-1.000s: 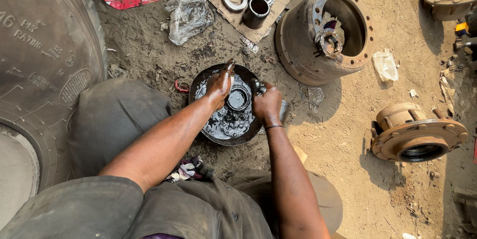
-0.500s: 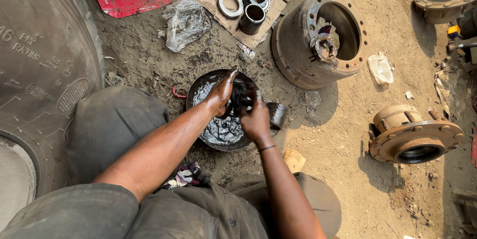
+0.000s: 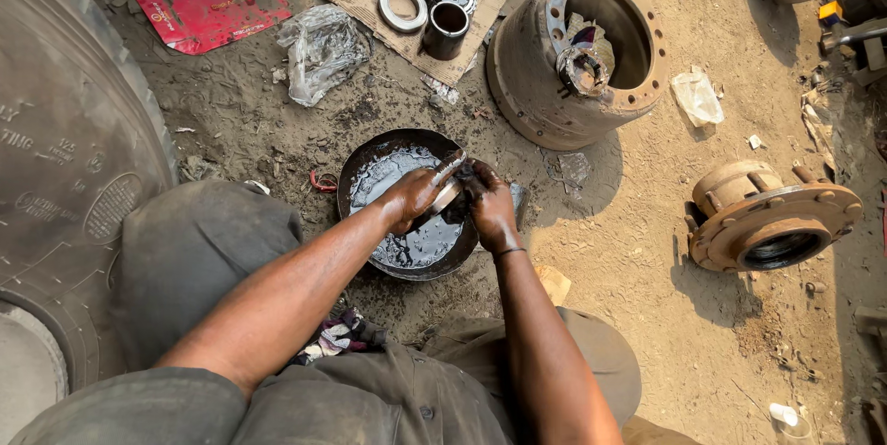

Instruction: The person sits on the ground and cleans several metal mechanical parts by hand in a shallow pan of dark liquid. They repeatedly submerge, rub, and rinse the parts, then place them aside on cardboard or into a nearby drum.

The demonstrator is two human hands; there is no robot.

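Black oily liquid fills the round pan (image 3: 407, 251) on the dirt ground, in front of my knees. I see the left hand (image 3: 413, 195) and right hand (image 3: 488, 205) meeting over the pan's far rim, both clamped on a dark greasy part (image 3: 455, 188); its shape I cannot tell. Beyond the pan lies a brake drum (image 3: 527, 85); a hub (image 3: 767, 223) sits well apart to the right.

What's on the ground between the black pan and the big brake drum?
In the head view, mostly bare dirt between the pan and the drum, plus a small crumpled scrap of plastic.
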